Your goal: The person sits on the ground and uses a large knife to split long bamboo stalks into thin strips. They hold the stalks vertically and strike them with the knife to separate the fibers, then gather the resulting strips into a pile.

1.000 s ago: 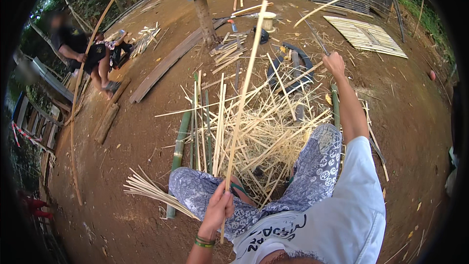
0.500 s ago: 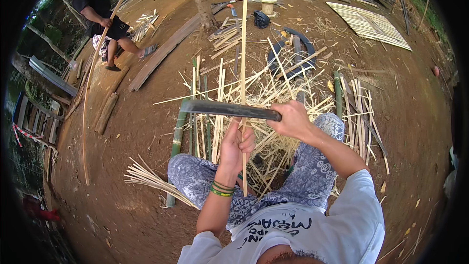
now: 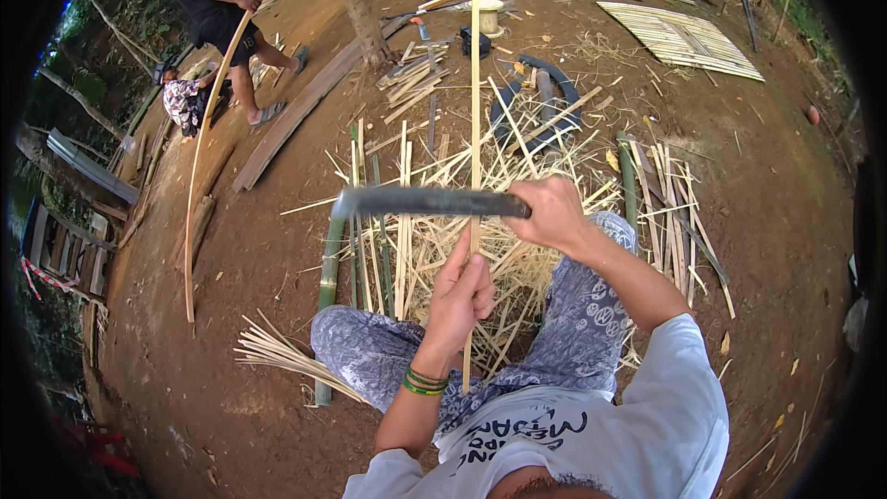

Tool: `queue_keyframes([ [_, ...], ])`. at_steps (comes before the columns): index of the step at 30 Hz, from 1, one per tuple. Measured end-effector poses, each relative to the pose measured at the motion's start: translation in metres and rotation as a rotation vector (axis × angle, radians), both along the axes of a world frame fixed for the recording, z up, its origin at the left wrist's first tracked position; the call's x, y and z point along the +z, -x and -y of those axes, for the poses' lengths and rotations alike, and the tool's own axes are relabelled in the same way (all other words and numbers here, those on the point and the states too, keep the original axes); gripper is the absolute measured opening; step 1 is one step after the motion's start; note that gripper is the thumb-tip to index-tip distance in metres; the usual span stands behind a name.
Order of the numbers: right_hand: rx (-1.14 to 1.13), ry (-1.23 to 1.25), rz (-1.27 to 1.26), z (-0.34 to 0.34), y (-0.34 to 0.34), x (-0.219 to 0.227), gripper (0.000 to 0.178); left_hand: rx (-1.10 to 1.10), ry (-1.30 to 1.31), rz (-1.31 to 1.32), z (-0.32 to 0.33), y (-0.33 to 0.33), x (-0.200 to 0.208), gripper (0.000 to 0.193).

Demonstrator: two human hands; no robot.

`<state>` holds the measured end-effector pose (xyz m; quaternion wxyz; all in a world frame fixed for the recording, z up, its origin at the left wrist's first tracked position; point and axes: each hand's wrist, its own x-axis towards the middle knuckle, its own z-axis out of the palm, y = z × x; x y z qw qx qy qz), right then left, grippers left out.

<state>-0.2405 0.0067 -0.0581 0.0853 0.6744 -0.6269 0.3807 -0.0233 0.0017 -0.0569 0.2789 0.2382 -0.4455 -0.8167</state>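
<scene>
My left hand (image 3: 459, 298) grips a long, pale bamboo strip (image 3: 476, 83) that runs upright from near my lap past the top of the picture. My right hand (image 3: 552, 214) is closed round the handle of a machete (image 3: 416, 201). Its dark blade, smeared by motion, points left and lies across the strip just above my left hand. Whether the edge touches the strip I cannot tell. Beneath both hands, curly bamboo shavings (image 3: 434, 254) and thin offcuts spread between my knees.
A green bamboo pole (image 3: 330, 263) lies by my left knee, near a fan of thin strips (image 3: 286, 351). More strips (image 3: 679, 222) lie on the right. Ahead are a black tire (image 3: 573, 97), a post (image 3: 362, 23) and a slatted panel (image 3: 679, 42). A person (image 3: 217, 0) carries a long strip (image 3: 205, 157).
My left hand has shifted slightly down and right along with the strip. The machete remains crosswise, its blade blurred. At the left, the walking person has moved rightward, uncovering a crouching person.
</scene>
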Motion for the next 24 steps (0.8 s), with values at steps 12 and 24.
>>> queue_keyframes([
  [12,-0.131,-0.110,-0.033,0.019,0.037,0.012,0.014,-0.022,0.143,0.120,-0.025,-0.031,-0.008,0.055],
  [24,0.166,-0.215,1.144,0.002,0.022,0.050,0.028,-0.133,-0.004,0.090,-0.032,-0.041,-0.027,0.057],
])
